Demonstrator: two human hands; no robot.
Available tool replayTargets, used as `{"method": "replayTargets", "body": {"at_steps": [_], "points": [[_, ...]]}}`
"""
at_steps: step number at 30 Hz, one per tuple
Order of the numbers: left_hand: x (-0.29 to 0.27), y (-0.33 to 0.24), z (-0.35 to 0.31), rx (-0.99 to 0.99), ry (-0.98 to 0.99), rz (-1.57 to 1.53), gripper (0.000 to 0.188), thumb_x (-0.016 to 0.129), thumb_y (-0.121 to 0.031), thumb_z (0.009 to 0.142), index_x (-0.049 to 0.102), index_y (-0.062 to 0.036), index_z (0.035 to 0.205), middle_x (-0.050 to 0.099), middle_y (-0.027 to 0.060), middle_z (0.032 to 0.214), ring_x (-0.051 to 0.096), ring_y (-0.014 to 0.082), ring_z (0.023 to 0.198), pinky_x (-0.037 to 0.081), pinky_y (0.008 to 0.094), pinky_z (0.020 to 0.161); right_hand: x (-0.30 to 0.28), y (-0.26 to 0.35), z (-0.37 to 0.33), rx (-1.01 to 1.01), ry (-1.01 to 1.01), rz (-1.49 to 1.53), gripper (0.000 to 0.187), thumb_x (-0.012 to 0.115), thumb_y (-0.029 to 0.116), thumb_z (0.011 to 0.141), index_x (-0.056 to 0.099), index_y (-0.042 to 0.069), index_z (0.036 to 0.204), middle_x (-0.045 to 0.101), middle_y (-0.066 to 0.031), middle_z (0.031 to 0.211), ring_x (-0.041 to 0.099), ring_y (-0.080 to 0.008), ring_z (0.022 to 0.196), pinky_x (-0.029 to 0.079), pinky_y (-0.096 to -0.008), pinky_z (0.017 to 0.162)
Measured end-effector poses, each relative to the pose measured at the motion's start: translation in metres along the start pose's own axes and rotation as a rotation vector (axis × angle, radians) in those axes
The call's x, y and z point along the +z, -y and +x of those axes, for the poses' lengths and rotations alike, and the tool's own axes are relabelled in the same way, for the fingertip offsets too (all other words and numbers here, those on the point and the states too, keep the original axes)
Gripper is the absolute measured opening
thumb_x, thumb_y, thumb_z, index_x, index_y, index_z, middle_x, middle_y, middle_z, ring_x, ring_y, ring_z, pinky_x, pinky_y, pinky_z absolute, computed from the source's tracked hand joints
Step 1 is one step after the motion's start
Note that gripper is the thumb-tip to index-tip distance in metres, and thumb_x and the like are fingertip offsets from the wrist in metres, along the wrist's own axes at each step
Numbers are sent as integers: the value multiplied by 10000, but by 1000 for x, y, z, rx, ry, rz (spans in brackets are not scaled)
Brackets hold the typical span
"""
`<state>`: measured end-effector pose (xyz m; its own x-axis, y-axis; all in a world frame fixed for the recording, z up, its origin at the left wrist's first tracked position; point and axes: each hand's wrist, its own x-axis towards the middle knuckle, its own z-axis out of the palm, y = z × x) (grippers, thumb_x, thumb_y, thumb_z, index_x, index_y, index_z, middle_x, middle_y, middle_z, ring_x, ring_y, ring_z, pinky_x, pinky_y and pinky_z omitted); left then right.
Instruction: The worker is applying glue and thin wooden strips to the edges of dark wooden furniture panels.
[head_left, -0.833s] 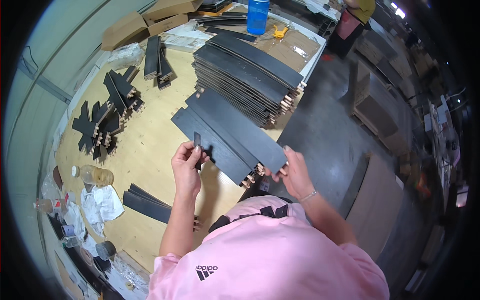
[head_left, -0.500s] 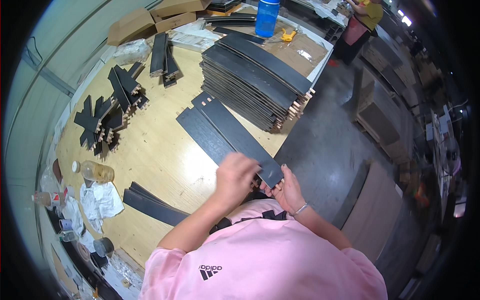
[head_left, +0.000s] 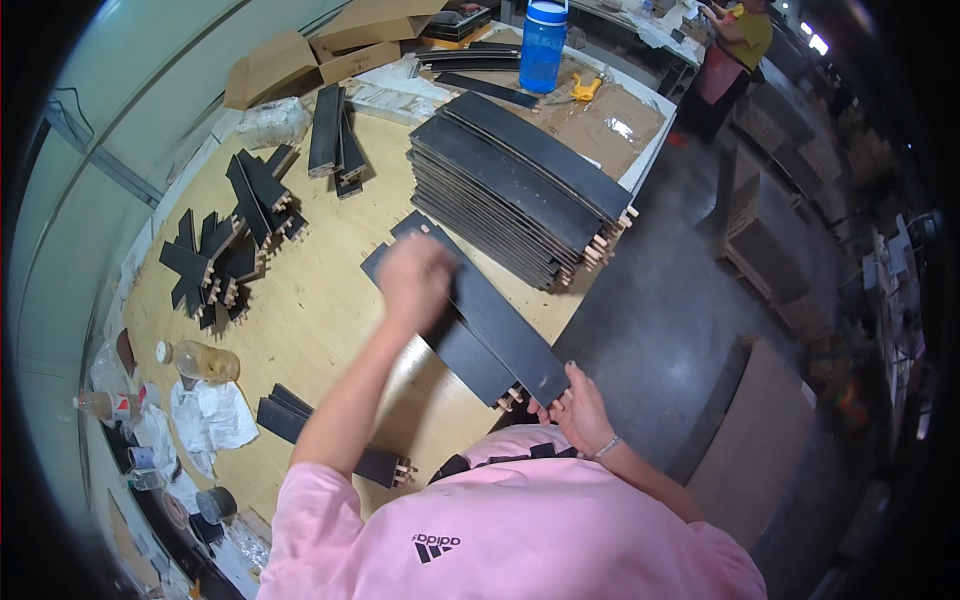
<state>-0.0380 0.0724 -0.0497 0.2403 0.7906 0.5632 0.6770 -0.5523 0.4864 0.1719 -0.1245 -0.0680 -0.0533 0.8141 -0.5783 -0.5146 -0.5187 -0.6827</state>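
Two long black boards lie side by side at the table's edge in front of me. My right hand (head_left: 582,410) grips the near end of the right-hand board (head_left: 500,325), thumb along its edge and fingers at the pale dowels. Over the far part of the boards is my left hand (head_left: 415,280), smeared by motion, so its fingers cannot be made out. The left-hand board (head_left: 465,362) partly shows under that hand, with pale dowels at both ends. Just beyond stands a tall stack of similar black boards (head_left: 500,190), dowels sticking out of their near ends.
Short black pieces with dowels (head_left: 240,260) are piled at the left. More black boards (head_left: 285,412) lie partly behind my left forearm. A blue bottle (head_left: 541,55) and a yellow clamp (head_left: 586,90) are at the back. A capped bottle (head_left: 205,360) stands by white cloth. Another person works far right.
My left hand has moved from the near end of the boards to their far end. My right hand stays at the near end. The whole view has shifted slightly.
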Motion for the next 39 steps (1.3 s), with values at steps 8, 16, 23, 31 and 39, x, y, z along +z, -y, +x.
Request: {"method": "replayTargets", "body": {"at_steps": [8, 16, 23, 31, 39], "points": [[-10, 42, 16, -151, -88, 224, 25, 658, -67, 753, 649, -70, 730, 611, 114, 749, 615, 320, 735, 488, 426, 637, -7, -5, 3, 28, 53, 68, 617, 236, 503, 1038, 594, 0, 1017, 635, -168, 794, 598, -245, 672, 469, -356, 597], [0, -113, -98, 321, 275, -296, 146, 660, -97, 575, 562, -80, 683, 489, 61, 673, 527, 262, 611, 431, 382, 510, -19, -15, 13, 120, 12, 322, 662, 226, 570, 1020, 578, 13, 1081, 656, -151, 952, 627, -243, 823, 523, -393, 735], [-14, -106, -87, 71, 213, -412, 75, 710, -52, 721, 661, -13, 763, 548, 107, 686, 560, 273, 607, 435, 352, 516, -38, -2, 6, -3, 256, 292, 569, 365, 539, 1013, 556, 18, 1136, 624, -94, 975, 611, -202, 872, 528, -354, 730], [-43, -94, -104, -358, -38, -515, 42, 704, -3, 778, 671, 21, 766, 563, 63, 657, 539, 133, 576, 410, 276, 543, 55, 44, -5, -800, -270, -1698, 775, 817, 413, 638, 528, -6, 1222, 519, -141, 1072, 499, -320, 1016, 450, -411, 824], [-118, -82, -152, -417, -332, -421, 56, 717, 47, 736, 679, 17, 763, 575, 57, 665, 522, 124, 565, 393, 265, 533, 86, 29, -8, -897, -116, -1482, 539, 777, 258, 620, 595, -48, 1024, 548, -164, 957, 553, -339, 927, 479, -420, 791]]}}
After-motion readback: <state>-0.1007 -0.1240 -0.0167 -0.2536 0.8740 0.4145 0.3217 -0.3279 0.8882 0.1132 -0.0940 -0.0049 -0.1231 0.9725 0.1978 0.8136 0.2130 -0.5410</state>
